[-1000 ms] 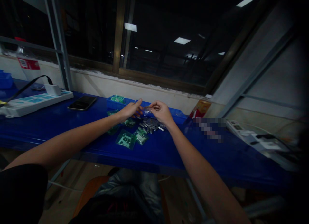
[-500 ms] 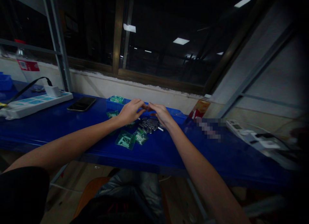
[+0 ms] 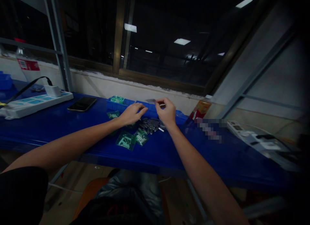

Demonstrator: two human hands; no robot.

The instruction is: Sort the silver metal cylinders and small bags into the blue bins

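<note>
My right hand (image 3: 166,110) pinches a thin, greyish flat piece (image 3: 150,101) between thumb and fingertips; it looks like a small clear plastic bag, but blur hides its kind. It is held above the blue bins (image 3: 128,102) at the back of the table. To its left, my left hand (image 3: 133,114) is open, thumb and fingers slightly apart, with nothing visible in it. Below the hands lies a pile of small dark metal cylindrical parts (image 3: 151,125). Small green-tinted bags of parts (image 3: 126,140) lie in front and left of the pile.
On the left of the blue table (image 3: 97,131) are a phone (image 3: 82,104), a white power strip (image 3: 38,103) and a bottle (image 3: 26,65). An orange-red packet (image 3: 200,110) leans at the back right. Another power strip (image 3: 256,139) lies far right. A window stands behind.
The hands, close together at the fingertips before, are now apart. My right hand has turned and lifted, and the thin flat piece now shows in its fingers. My left hand has barely moved.
</note>
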